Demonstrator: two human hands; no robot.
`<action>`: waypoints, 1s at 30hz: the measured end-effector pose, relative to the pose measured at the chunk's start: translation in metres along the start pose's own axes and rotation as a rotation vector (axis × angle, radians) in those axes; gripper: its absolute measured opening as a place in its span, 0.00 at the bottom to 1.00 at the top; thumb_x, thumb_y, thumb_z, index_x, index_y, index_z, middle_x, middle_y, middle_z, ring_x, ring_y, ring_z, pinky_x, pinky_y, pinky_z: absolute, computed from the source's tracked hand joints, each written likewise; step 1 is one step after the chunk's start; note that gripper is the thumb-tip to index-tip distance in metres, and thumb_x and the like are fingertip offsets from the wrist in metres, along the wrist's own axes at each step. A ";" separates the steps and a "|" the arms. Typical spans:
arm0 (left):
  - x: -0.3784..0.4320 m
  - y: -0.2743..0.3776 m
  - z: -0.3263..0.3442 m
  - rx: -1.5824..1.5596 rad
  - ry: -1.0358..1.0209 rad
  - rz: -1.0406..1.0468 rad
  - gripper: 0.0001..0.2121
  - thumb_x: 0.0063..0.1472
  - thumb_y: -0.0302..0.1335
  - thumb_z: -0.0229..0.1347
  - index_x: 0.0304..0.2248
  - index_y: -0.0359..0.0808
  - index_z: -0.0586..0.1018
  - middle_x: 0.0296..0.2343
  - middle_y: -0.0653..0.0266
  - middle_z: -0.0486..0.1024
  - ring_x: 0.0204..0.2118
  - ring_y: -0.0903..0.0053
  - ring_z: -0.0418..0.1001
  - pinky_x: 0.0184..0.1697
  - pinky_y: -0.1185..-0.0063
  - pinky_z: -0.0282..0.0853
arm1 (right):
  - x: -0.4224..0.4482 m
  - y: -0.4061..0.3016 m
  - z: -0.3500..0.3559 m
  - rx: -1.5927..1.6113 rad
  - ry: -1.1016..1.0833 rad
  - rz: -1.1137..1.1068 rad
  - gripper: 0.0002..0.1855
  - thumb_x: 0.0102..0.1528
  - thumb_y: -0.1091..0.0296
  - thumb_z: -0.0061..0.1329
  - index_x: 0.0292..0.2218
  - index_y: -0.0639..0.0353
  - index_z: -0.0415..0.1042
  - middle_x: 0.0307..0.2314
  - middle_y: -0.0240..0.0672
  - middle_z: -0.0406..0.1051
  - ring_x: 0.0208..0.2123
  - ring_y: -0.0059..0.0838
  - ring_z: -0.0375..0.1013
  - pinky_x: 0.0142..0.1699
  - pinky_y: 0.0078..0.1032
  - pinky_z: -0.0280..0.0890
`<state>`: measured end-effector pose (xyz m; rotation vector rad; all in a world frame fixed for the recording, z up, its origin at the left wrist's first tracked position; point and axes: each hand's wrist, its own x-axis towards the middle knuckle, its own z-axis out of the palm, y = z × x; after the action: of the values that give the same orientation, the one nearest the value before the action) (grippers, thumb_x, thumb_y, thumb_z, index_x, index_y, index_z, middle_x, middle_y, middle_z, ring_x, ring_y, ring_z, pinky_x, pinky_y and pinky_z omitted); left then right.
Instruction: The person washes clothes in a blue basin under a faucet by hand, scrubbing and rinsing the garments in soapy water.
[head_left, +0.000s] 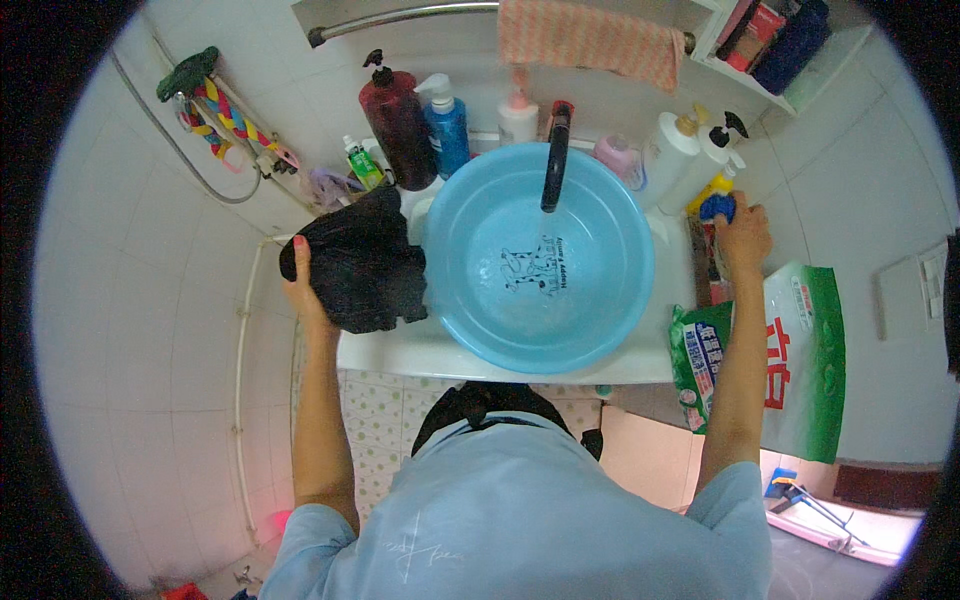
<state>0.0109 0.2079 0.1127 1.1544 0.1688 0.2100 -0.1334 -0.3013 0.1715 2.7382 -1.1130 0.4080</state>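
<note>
A light-blue plastic basin (480, 330) sits on the white washbasin (390, 356), beneath a dark faucet (556, 157) from which water runs. At the left, my left hand (302, 289) grips a black cloth item (360, 262) against the basin's left side, thumb on top. Over at the right, my right hand (742, 232) has its fingertips on a dark-blue object (718, 208), in front of a yellow bottle (721, 182); what exactly it is cannot be made out. Some water lies in the basin over a printed picture.
Behind the basin stand a dark-red pump bottle (401, 127), a blue pump bottle (448, 135) and white pump bottles (670, 154). Green-and-white detergent bags (806, 360) are at the right. A striped towel (589, 37) hangs from the rail above; a shower hose (180, 161) hangs at the left.
</note>
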 end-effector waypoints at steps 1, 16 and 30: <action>0.002 -0.001 -0.002 -0.001 -0.003 -0.012 0.22 0.53 0.42 0.55 0.38 0.30 0.71 0.33 0.58 0.71 0.35 0.73 0.70 0.34 0.78 0.68 | -0.003 0.001 -0.011 -0.011 -0.004 0.004 0.21 0.49 0.60 0.43 0.47 0.46 0.62 0.41 0.44 0.64 0.40 0.45 0.67 0.43 0.38 0.62; 0.010 0.001 -0.023 0.839 -0.089 0.246 0.15 0.50 0.30 0.56 0.36 0.31 0.73 0.31 0.60 0.73 0.33 0.71 0.70 0.39 0.79 0.64 | -0.101 -0.136 0.095 1.194 -0.520 -0.111 0.19 0.54 0.53 0.39 0.38 0.60 0.68 0.32 0.44 0.70 0.34 0.40 0.70 0.39 0.31 0.62; -0.013 -0.007 -0.057 1.268 -0.244 0.502 0.26 0.39 0.13 0.48 0.42 0.38 0.68 0.40 0.50 0.65 0.45 0.56 0.62 0.49 0.70 0.58 | -0.110 -0.149 0.176 0.727 -0.426 -0.266 0.33 0.37 0.56 0.58 0.43 0.58 0.63 0.39 0.48 0.66 0.40 0.42 0.67 0.44 0.32 0.62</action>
<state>-0.0150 0.2524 0.0837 2.4690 -0.2649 0.4244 -0.0709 -0.1657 -0.0363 3.6913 -0.7407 0.2203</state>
